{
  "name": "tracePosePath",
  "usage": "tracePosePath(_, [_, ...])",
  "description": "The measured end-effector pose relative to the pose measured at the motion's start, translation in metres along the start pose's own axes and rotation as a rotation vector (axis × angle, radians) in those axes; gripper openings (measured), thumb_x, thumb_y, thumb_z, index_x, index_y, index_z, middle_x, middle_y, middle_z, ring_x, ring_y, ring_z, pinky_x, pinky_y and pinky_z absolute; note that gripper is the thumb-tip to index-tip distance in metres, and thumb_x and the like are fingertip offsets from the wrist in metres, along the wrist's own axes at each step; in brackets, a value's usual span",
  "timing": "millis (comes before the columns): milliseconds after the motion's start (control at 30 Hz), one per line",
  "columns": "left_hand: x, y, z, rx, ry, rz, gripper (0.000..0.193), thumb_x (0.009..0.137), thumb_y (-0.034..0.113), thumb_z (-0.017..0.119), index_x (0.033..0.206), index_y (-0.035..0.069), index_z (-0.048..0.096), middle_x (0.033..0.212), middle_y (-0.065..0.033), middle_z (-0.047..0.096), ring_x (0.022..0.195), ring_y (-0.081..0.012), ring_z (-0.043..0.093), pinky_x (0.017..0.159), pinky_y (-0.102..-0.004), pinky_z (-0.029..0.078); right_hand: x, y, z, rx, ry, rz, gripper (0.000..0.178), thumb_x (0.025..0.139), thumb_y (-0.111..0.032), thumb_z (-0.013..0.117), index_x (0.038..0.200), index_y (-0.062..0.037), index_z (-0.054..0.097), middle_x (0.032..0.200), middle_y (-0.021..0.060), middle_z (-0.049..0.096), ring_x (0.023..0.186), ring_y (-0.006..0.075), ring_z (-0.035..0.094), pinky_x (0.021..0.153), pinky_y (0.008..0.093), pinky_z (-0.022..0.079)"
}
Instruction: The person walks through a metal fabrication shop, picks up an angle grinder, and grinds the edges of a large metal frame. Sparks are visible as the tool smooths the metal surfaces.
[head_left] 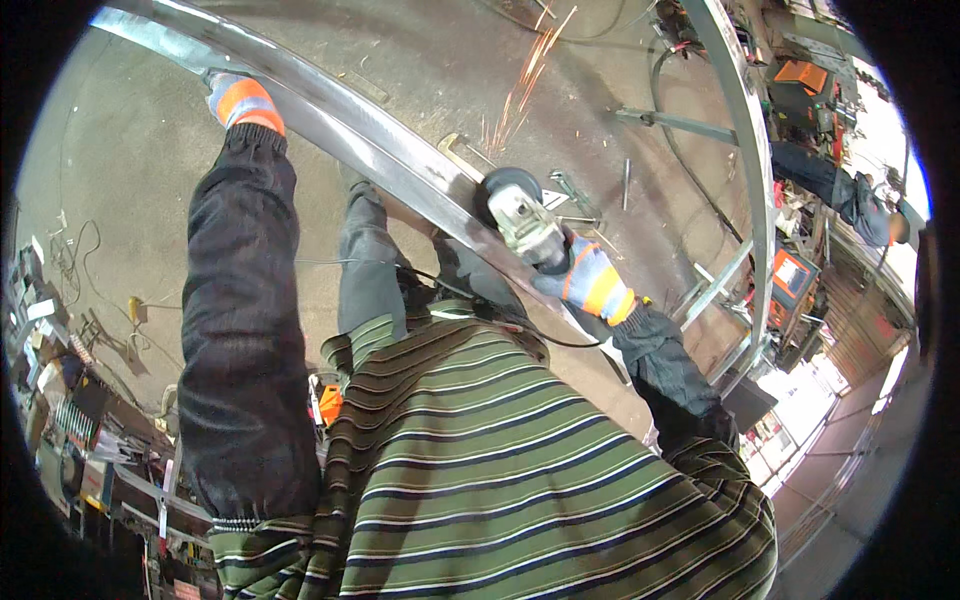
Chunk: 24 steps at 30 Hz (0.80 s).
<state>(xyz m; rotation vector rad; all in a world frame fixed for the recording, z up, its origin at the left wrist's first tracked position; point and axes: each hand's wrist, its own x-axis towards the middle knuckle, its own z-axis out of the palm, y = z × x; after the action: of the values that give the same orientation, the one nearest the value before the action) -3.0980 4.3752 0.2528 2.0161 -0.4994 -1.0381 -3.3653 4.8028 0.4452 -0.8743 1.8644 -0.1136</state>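
A long grey metal beam (345,118) slants across in front of me, from the upper left down toward the right. Near its far left end, my left hand (240,100), in an orange and grey glove, is closed on the beam's near edge; its fingertips are partly hidden. My right hand (590,277), gloved alike, grips an angle grinder (527,225) by its body. The grinder's dark disc and guard (510,188) are at the beam's far edge; the exact contact is hidden. Orange sparks (525,85) streak away beyond it. A black cord (570,342) runs near my right wrist.
Beyond the beam, clamps (575,195) and a metal rod (627,184) lie on the floor. A tall curved metal frame (757,170) stands at the right, with orange-and-black machines (793,275) behind it. Another person (860,205) is at far right. Clutter (75,420) fills the lower left.
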Motion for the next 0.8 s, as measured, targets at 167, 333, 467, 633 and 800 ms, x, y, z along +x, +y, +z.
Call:
tracePosePath(167, [0.009, -0.001, 0.001, 0.182, 0.022, 0.132, 0.049, 0.103, 0.045, 0.049, 0.120, 0.003, 0.069, 0.115, -0.0124, 0.073, 0.100, -0.0241, 0.070, 0.085, -0.0362, 0.054, 0.065, -0.021, 0.007, -0.142, 0.060, -0.302, 0.073, 0.074, -0.044, 0.074, 0.125, 0.0055, 0.058, 0.097, 0.0326, 0.070, 0.094, 0.0457, 0.071, 0.081, 0.0473, 0.058])
tracePosePath(333, [0.055, -0.014, 0.008, 0.427, 0.033, 0.114, 0.046, 0.108, 0.040, 0.041, 0.128, 0.006, 0.064, 0.118, -0.0084, 0.073, 0.107, -0.0242, 0.070, 0.088, -0.0337, 0.054, 0.033, -0.011, -0.006, -0.102, -0.153, 0.047, 0.088, 0.070, -0.044, 0.077, 0.138, 0.0051, 0.052, 0.112, 0.0308, 0.070, 0.107, 0.0413, 0.070, 0.092, 0.0435, 0.056])
tracePosePath(467, [0.065, -0.028, 0.003, 1.098, 0.064, 0.465, 0.036, 0.104, 0.034, 0.049, 0.119, 0.011, 0.072, 0.112, -0.0057, 0.075, 0.099, -0.0225, 0.072, 0.083, -0.0344, 0.055, 0.038, -0.022, -0.010, -0.144, -0.100, -0.017, 0.087, 0.069, -0.045, 0.076, 0.133, 0.0086, 0.053, 0.110, 0.0327, 0.069, 0.104, 0.0445, 0.069, 0.089, 0.0462, 0.056])
tracePosePath(633, [0.051, -0.054, 0.003, 0.683, -0.002, 0.543, 0.035, 0.101, 0.035, 0.056, 0.116, 0.008, 0.072, 0.112, -0.0076, 0.074, 0.096, -0.0223, 0.070, 0.084, -0.0349, 0.053, 0.072, -0.033, -0.007, -0.175, -0.093, -0.120, 0.078, 0.073, -0.045, 0.075, 0.127, 0.0085, 0.057, 0.100, 0.0324, 0.070, 0.095, 0.0437, 0.071, 0.084, 0.0470, 0.057])
tracePosePath(800, [0.011, -0.034, 0.005, -0.214, 0.026, 0.222, 0.043, 0.103, 0.037, 0.053, 0.125, 0.002, 0.066, 0.118, -0.0131, 0.071, 0.100, -0.0264, 0.067, 0.089, -0.0384, 0.053, 0.036, -0.003, -0.010, -0.190, -0.115, -0.061, 0.089, 0.070, -0.052, 0.080, 0.131, 0.0087, 0.055, 0.105, 0.0317, 0.070, 0.099, 0.0433, 0.071, 0.086, 0.0461, 0.057])
